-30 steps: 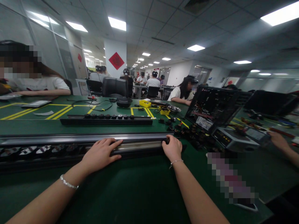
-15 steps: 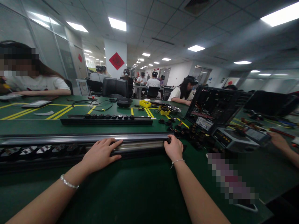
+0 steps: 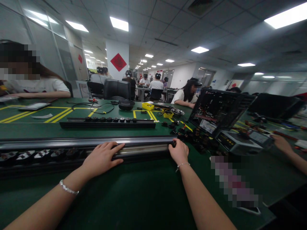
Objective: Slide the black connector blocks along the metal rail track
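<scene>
Across the table in front of me lies a long black and silver rail [image 3: 144,140] with an open channel. Several black socket-like modules [image 3: 42,155] sit in a row in the channel's left part. My left hand [image 3: 103,158] rests over the channel near its middle, fingers spread and thumb apart on the near edge. At the rail's right end, my right hand [image 3: 179,150] has its fingers curled around a small black piece [image 3: 173,144], which is mostly hidden by the fingers and thumb.
Behind lies a shorter black rail [image 3: 107,125] with modules. Loose black parts [image 3: 199,139] are heaped on the right, near an open computer case [image 3: 216,108] and a metal power supply box [image 3: 237,142]. A co-worker's hand [image 3: 283,145] is at far right. A blurred phone-like object [image 3: 236,185] lies nearer.
The whole view has shifted slightly, with background things a little further left. Both hands keep nearly the same place on the rail, and their grip looks the same.
</scene>
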